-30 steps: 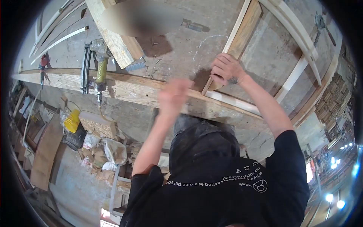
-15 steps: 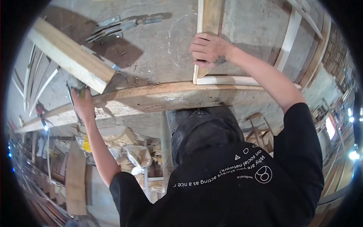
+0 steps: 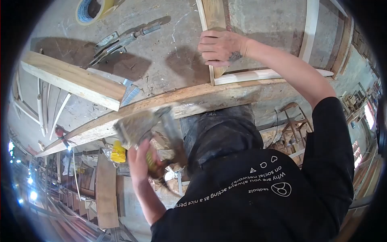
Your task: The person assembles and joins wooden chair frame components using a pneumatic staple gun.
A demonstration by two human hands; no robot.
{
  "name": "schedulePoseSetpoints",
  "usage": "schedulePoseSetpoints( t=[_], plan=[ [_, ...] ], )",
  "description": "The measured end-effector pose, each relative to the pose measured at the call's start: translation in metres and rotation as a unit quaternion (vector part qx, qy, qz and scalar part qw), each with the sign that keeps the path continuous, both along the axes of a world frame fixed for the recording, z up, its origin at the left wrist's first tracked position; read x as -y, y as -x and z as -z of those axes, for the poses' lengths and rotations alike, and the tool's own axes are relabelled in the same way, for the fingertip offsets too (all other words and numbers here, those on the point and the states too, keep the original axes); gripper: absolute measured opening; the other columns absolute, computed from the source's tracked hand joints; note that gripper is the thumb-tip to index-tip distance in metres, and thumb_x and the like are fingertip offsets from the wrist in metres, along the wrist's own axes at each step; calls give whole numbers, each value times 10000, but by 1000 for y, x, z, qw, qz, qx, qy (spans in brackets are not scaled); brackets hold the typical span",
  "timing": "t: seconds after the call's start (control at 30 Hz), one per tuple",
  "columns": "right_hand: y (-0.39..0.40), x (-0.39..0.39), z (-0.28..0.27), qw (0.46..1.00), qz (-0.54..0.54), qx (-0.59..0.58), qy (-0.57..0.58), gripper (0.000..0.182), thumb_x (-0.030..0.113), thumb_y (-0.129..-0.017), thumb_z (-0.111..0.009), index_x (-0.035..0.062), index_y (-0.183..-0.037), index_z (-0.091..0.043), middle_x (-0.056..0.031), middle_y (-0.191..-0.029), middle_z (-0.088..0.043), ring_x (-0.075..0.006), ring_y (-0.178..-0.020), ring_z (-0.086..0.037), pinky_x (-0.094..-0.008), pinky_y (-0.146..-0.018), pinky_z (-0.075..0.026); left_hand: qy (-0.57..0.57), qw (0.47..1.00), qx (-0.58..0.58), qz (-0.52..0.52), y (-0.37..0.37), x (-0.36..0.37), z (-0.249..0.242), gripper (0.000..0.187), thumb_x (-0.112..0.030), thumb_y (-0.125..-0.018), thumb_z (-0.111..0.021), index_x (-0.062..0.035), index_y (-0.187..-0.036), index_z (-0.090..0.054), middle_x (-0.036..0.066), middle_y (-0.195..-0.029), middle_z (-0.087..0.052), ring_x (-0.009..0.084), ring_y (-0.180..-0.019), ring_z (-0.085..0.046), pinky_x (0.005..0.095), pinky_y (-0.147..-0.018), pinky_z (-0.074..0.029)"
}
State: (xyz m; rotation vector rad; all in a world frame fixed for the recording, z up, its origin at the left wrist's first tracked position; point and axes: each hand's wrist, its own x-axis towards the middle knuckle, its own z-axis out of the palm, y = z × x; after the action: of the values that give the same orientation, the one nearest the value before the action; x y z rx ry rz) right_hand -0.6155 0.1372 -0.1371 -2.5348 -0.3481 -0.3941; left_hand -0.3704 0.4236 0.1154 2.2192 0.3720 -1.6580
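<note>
My left hand [image 3: 139, 161] is closed round the yellowish handle of a nail gun [image 3: 137, 125]. Motion smears the tool, which is held in front of the bench edge, left of my lap. My right hand [image 3: 221, 46] wraps over a wooden frame [image 3: 214, 16] on the workbench, near the corner where its upright piece meets a pale rail [image 3: 250, 76]. The fingers curl over the thin strip on the upright's left side, and the fingertips are partly hidden.
A thick wooden block [image 3: 72, 78] lies on the bench at left, near a metal toggle clamp [image 3: 121, 44] and a tape roll [image 3: 94, 10]. A long timber beam [image 3: 161, 105] edges the bench. Below are a yellow container [image 3: 118, 152] and a wooden plank [image 3: 107, 189].
My left hand has come from beside the wooden block toward my body, bringing the nail gun over the bench edge. My right hand keeps its hold on the frame. The view has shifted slightly.
</note>
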Motion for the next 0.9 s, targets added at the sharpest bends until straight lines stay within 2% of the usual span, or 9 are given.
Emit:
schedulePoseSetpoints(
  t=[0.03,0.1,0.2,0.43,0.53,0.63,0.83,0.9],
  plan=[
    [1,1,-1,1000,-2,-4,9,203,270,-878,-638,118,-816,-519,-41,-976,-592,-227,-975,-586,-406,-1072,-437,8,998,-35,-42,11,13,18,373,-339,-1020,-565,20,-1011,-667,58,-581,-552,169,-468,-572,296,-471,-462],
    [1,1,-3,1000,-2,-12,16,205,283,-878,-633,119,-823,-524,-40,-986,-593,-226,-986,-587,-407,-1073,-438,52,988,-140,-27,18,30,53,432,-387,-1023,-553,32,-1033,-659,46,-571,-525,172,-465,-567,289,-486,-466],
    [1,2,1,999,-5,-7,31,204,294,-870,-636,120,-840,-533,-39,-998,-594,-225,-1000,-588,-407,-1076,-437,54,967,-250,-9,18,38,92,499,-441,-1033,-527,40,-1070,-657,32,-558,-491,175,-465,-571,290,-483,-471],
    [2,2,2,1000,-1,-7,25,199,296,-867,-644,122,-880,-549,-35,-1021,-589,-223,-1014,-585,-400,-1082,-431,77,949,-291,-92,28,43,119,529,-472,-1052,-477,28,-1129,-632,13,-548,-477,173,-458,-576,308,-479,-515],
    [2,1,1,1000,-3,-21,17,188,287,-878,-644,122,-884,-554,-34,-1025,-591,-220,-1015,-586,-395,-1083,-428,50,951,-274,-137,36,49,121,536,-489,-1072,-422,9,-1143,-606,-2,-529,-448,162,-416,-529,299,-448,-493],
    [2,0,1,1000,3,-18,15,173,272,-882,-644,121,-881,-559,-34,-1021,-595,-218,-1011,-588,-389,-1070,-432,76,944,-292,-130,40,48,119,529,-498,-1057,-460,2,-1127,-617,12,-546,-471,178,-459,-581,336,-488,-550],
    [-1,0,4,1000,7,9,13,159,255,-868,-652,122,-867,-563,-35,-1009,-602,-218,-993,-593,-382,-1040,-442,19,956,-251,-149,56,50,115,543,-527,-1047,-473,-6,-1112,-612,14,-553,-477,182,-468,-581,354,-489,-555],
    [0,1,4,1000,0,-6,16,167,272,-889,-643,119,-918,-582,-24,-1033,-598,-198,-1009,-582,-381,-1066,-429,25,953,-263,-150,56,50,117,544,-532,-1043,-479,-8,-1112,-610,16,-555,-479,183,-466,-577,355,-489,-556]
  ],
)
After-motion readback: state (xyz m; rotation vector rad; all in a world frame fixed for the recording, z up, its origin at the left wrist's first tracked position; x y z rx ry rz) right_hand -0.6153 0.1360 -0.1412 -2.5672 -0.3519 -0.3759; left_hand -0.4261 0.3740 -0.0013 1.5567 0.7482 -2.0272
